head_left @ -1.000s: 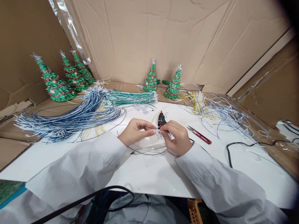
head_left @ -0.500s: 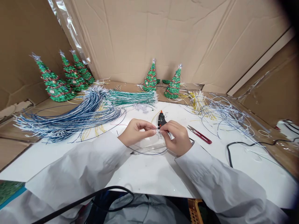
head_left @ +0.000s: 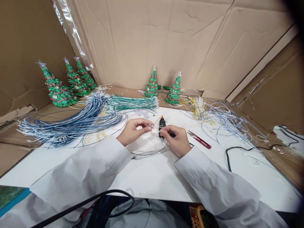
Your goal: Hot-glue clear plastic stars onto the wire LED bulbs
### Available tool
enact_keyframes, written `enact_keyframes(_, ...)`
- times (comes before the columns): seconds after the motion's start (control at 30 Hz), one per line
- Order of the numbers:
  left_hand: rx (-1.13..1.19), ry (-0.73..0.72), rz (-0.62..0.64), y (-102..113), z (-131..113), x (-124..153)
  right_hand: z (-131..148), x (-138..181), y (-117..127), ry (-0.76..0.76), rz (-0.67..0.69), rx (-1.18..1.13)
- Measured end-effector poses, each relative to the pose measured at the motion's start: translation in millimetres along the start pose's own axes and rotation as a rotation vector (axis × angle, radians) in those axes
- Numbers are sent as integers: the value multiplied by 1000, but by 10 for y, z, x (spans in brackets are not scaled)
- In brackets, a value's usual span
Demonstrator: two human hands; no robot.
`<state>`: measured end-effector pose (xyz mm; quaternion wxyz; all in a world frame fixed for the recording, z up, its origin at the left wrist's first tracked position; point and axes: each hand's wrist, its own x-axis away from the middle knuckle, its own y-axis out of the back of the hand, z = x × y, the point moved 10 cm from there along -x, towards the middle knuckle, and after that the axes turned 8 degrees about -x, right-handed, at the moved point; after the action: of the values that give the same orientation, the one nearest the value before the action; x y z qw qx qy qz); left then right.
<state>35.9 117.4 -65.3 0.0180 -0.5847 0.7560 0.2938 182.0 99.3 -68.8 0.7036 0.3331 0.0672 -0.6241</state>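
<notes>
My left hand (head_left: 133, 129) pinches a small clear star-like piece on the end of a thin wire (head_left: 152, 151), which loops down over the white table (head_left: 152, 177). My right hand (head_left: 174, 139) is closed round the same wire close beside it, fingertips a short way from the left ones. Both hands hover just above the table, directly in front of a black glue gun (head_left: 162, 123) with an orange tip.
Red snips (head_left: 199, 140) lie right of my right hand. A blue and white wire bundle (head_left: 71, 123) and a green bundle (head_left: 133, 103) lie at left. Loose pale wires (head_left: 223, 122) tangle at right. Small green trees (head_left: 152, 85) stand along the cardboard walls. A black cable (head_left: 239, 150) crosses the right side.
My hands have drawn slightly apart, the left one shifting left and up with the small piece. The view has tilted a little downward.
</notes>
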Motion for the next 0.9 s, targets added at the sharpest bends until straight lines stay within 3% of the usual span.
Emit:
enact_keyframes(0.23,2,-1,-21,39,-52,-7,-98,10,-28,-82,8,-135)
enact_keyframes(0.47,35,-8,37,-73,-66,10,-178,42,-115,-140,34,-290)
enact_keyframes(0.9,210,227,52,-258,170,134,-54,61,-59,-84,41,-153)
